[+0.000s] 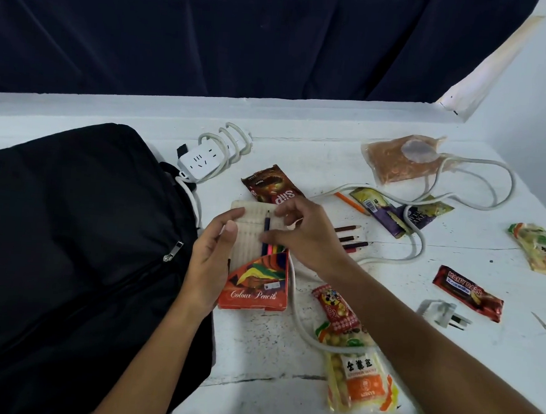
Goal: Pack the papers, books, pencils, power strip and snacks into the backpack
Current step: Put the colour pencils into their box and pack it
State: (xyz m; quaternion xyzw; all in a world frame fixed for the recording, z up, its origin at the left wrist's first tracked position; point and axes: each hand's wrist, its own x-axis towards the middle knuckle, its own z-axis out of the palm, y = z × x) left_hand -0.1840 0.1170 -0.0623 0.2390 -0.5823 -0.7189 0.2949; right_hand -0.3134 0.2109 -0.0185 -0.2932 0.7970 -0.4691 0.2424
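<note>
Left hand (208, 260) has its grip curled round the left edge of the colour pencil box (254, 289), with the ribbed tray slid out the top. Right hand (308, 238) pinches a dark pencil (266, 230) lying in that tray. The box sits mid-tabletop (333, 153), right against the black backpack (69, 241) on the left side. More loose pencils (353, 238) lie just right of the right hand, snacks (355, 374) scattered toward the right edge, power strip (200, 161) near the far edge.

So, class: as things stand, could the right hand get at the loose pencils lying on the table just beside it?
Probably yes. The loose pencils lie uncovered on the table right beside the right hand. But that hand is busy slotting a pencil into the pencil tray, which the left hand steadies.
</note>
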